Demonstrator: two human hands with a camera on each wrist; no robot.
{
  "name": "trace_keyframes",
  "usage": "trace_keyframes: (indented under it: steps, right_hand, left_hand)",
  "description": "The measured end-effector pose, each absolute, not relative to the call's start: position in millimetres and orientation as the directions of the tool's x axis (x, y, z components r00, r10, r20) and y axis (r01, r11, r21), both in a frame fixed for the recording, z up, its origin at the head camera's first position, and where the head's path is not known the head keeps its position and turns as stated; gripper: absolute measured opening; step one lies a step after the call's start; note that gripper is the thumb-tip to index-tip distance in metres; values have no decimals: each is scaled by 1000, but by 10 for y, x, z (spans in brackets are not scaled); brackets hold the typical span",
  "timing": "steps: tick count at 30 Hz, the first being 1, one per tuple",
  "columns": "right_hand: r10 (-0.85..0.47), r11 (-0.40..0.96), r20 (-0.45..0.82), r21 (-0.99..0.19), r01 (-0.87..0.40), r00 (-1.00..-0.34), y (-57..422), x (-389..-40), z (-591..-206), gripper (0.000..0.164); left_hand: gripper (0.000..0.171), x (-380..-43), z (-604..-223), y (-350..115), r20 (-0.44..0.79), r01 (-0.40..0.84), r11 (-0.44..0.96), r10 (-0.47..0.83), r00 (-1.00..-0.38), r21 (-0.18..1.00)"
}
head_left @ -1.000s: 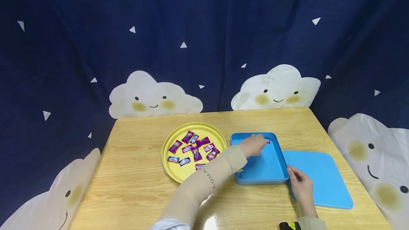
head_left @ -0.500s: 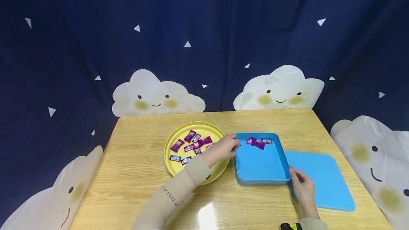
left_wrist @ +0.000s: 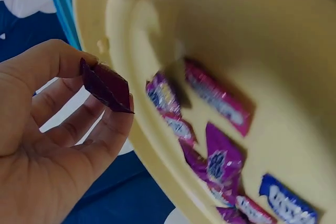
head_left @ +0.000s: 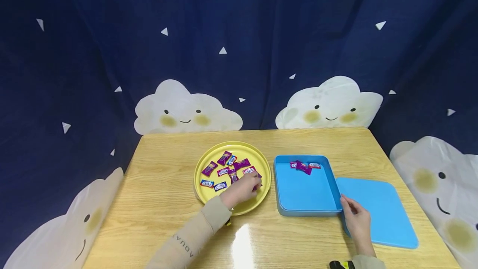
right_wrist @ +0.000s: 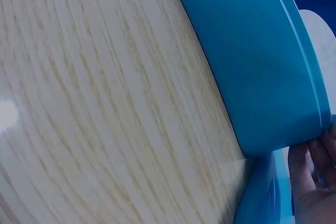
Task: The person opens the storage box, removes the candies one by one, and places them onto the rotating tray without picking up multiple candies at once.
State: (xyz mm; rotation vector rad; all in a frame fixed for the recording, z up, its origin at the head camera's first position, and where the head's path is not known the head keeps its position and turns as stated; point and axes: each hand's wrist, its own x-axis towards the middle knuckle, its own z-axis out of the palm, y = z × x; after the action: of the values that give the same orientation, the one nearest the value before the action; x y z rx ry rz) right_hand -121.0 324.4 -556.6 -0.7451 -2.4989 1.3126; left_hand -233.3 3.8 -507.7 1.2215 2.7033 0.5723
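Observation:
My left hand (head_left: 245,187) is over the right side of the yellow round tray (head_left: 200,165). In the left wrist view its thumb and fingers pinch a purple wrapped candy (left_wrist: 107,86) above the tray's rim. Several wrapped candies in purple, pink, red and blue lie on the tray, among them a blue one (head_left: 220,186) and a purple one (head_left: 209,168). My right hand (head_left: 357,220) grips the near right corner of the blue box (head_left: 308,213). Inside the box, near its far wall, a purple candy (head_left: 303,168) lies beside a red-and-white candy (head_left: 314,165).
A flat blue lid (head_left: 392,215) lies right of the box, partly behind my right hand. Both containers stand on a wooden table (head_left: 164,219), with a narrow gap between them. A dark blue curtain (head_left: 209,20) with cloud shapes hangs behind and at the sides.
My left hand has moved left from inside the blue box to over the yellow tray. Candies at the box's far wall now show. My right hand stays at the box's corner.

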Motion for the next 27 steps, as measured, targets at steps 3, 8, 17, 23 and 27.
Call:
trace_keyframes:
  steps: [3, 8, 17, 23, 27]
  right_hand:
    - [526, 473, -36, -818, 327, -850, 3248, -1204, -5568, 43]
    - [520, 480, -30, -816, 321, -853, 3247, -1201, -5578, 43]
    - [524, 487, -13, -816, 312, -852, 3257, -1207, -5588, 41]
    - [520, 492, -3, -816, 302, -854, 3258, -1208, -5589, 41]
    - [524, 490, -1, -817, 302, -852, 3260, -1212, -5595, 41]
  left_hand:
    - [9, -2294, -5146, 36, 28, 698, 604, 748, -663, 385]
    - [9, -2247, -5242, 27, -3, 703, 618, 751, -660, 352]
    - [14, -2174, -5301, 11, -4, 701, 638, 741, -672, 319]
    - [14, -2158, -5313, 10, -16, 686, 656, 727, -687, 315]
    - [14, -2156, -5320, 3, -13, 696, 651, 733, -680, 302]
